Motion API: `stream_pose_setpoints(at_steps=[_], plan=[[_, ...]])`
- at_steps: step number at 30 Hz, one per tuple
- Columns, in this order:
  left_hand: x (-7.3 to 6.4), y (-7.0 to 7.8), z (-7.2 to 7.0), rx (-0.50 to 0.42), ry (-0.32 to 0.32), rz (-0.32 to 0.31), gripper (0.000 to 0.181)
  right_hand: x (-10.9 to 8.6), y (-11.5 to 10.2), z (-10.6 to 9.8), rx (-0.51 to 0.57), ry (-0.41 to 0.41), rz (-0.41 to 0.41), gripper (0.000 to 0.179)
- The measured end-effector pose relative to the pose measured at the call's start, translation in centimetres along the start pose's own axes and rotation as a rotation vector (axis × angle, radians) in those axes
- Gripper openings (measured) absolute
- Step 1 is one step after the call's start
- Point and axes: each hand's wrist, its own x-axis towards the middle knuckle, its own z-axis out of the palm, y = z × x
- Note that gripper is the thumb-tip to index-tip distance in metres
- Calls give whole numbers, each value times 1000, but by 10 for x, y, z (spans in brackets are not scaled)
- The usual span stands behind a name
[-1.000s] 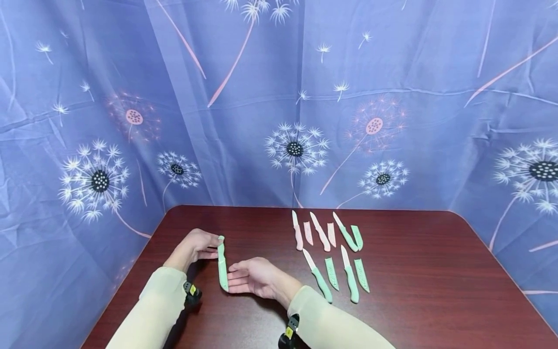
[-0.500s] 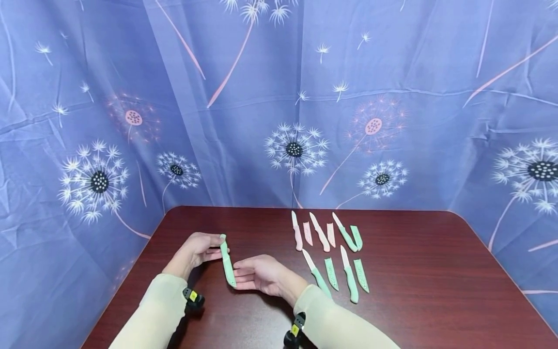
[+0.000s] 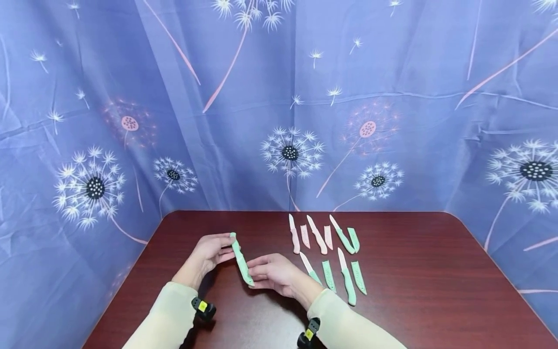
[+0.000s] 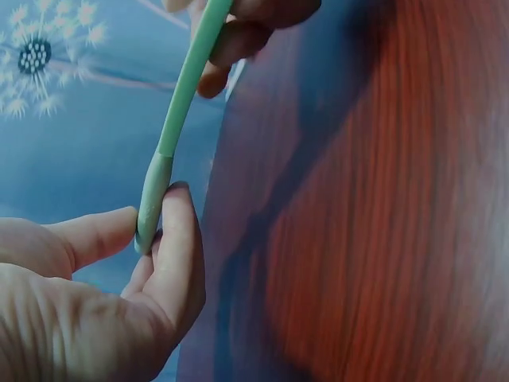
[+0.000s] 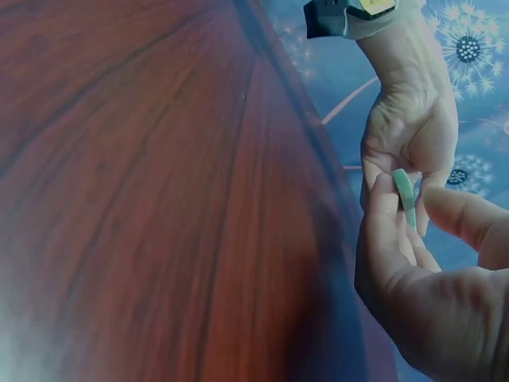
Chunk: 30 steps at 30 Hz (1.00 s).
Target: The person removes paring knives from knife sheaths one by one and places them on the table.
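Observation:
A green paring knife (image 3: 240,259), its blade covered by a green sheath, is held above the table, tilted, between both hands. My left hand (image 3: 214,251) pinches its handle end between thumb and fingers, clearly seen in the left wrist view (image 4: 151,207). At the sheath's lower end, my right hand (image 3: 279,275) has its fingers behind and its thumb on the near side. The right wrist view shows only a short green part of the knife (image 5: 404,191) among the fingers. The blade is hidden.
On the table's right half lie two pink knives (image 3: 294,240) with pink sheaths (image 3: 305,236), and three green knives (image 3: 348,286) with green sheaths (image 3: 359,277). Their blades are bare. My right forearm partly covers one green knife (image 3: 310,268). A blue dandelion curtain (image 3: 244,160) stands behind the table (image 3: 414,276).
Both hands have shifted to the right with the sheathed knife, which now slants more. The right thumb has come closer to the sheath. The head view has tilted slightly.

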Motion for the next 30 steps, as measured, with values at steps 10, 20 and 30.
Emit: stream_pose_setpoints(at_steps=[10, 20, 30], plan=[[-9, -2, 40, -67, 11, 49, 39, -24, -11, -27, -82, 24, -69, 37], [-16, -6, 72, -134, 0, 80, 39, -48, -28, -57, -203, 53, -88, 33], [-19, -13, 97, -175, -50, 108, 37, -67, -34, -81, -354, 97, -108, 32]])
